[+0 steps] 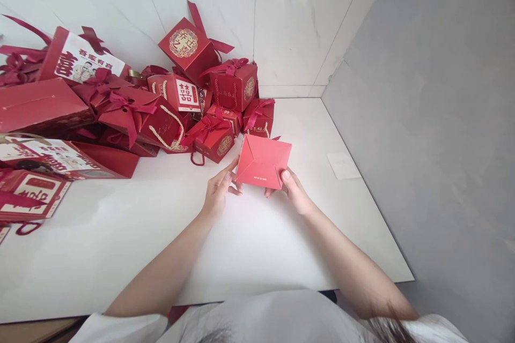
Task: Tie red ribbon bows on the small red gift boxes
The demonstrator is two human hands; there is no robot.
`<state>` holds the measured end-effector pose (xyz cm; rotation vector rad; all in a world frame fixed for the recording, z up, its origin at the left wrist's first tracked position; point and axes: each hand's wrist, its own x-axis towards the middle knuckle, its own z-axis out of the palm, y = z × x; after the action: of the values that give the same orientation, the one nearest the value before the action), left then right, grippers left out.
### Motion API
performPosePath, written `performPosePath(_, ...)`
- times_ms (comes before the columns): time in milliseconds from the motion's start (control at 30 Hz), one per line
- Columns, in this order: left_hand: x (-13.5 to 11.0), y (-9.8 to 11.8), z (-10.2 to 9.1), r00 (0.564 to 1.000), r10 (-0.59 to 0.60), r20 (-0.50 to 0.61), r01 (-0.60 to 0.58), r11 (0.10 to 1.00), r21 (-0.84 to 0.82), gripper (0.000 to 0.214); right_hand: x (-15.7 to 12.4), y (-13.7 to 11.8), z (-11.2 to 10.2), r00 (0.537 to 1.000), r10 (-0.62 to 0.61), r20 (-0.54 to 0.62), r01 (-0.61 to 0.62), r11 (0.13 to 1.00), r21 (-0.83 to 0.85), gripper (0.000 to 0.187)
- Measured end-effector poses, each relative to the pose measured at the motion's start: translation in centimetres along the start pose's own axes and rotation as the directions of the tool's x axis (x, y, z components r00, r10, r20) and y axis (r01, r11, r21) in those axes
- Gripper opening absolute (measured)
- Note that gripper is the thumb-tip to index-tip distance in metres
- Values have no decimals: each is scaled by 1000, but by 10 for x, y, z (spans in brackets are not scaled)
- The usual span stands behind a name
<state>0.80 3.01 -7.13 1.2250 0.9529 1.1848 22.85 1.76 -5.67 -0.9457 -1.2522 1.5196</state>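
Two hands meet at one red box [263, 156] over the tabletop [253, 246], flap-folded face toward the camera. Right hand [296, 192]: grip pinches the box's corner at five o'clock; left hand [216, 190]: at nine o'clock, grip partly hidden, closure indeterminable. Ribboned boxes [161, 122] lie at ten o'clock.

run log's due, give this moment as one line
red box: held over white table; right hand: thumb at its right edge; left hand: fingers at left edge; other boxes: piled left
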Motion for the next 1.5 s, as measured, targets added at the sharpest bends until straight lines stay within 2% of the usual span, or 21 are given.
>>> performPosePath(233,-1,3,1,1000,8,28,-9,1000,9,56,4,1,0,997,75,7,-76,996,54,70)
performPosePath(433,0,2,0,999,10,40,-10,1000,13,54,3,4,-2,999,52,-4,-51,997,51,66)
performPosePath(633,1,3,1,1000,-17,13,18,1000,-5,55,0,0,-1,999,16,-33,-17,1000,-22,53)
performPosePath(867,2,1,-1,1000,-30,-9,29,999,-17,56,-1,1,-3,1000,3,-27,-4,999,-51,53)
performPosePath(900,3,0,-3,999,-30,-27,29,999,-15,56,-2,0,-3,1000,-16,-20,14,997,-74,56)
performPosePath(967,5,-2,-6,996,-37,-77,38,999,0,55,-3,-3,-5,997,-77,15,78,984,-160,77)
performPosePath(1033,8,-3,-9,991,-41,-130,43,999,10,53,-4,-6,-6,985,-161,61,172,945,-277,100)
performPosePath(1067,8,-3,-10,988,-44,-145,44,999,-3,55,-5,-8,-6,975,-205,80,220,917,-333,105)
performPosePath(1133,8,-3,-11,989,-50,-140,41,997,-68,65,-6,-10,-4,950,-292,108,309,852,-422,104)
performPosePath(1200,7,-3,-10,995,-64,-78,54,991,-125,74,-7,-10,-1,923,-361,135,379,783,-494,101)
performPosePath(1267,6,-3,-8,995,-92,-26,88,989,-119,73,-8,-11,1,899,-408,156,420,710,-565,99)
performPosePath(1333,7,-2,-6,993,-106,-51,102,992,-72,64,-8,-11,3,883,-441,162,435,640,-633,99)
performPosePath(1433,9,2,-3,986,-77,-147,81,997,16,52,-7,-11,3,849,-508,147,452,553,-700,100)
performPosePath(1500,9,6,-2,991,-42,-124,49,997,56,57,-7,-10,3,830,-540,140,457,513,-727,100)
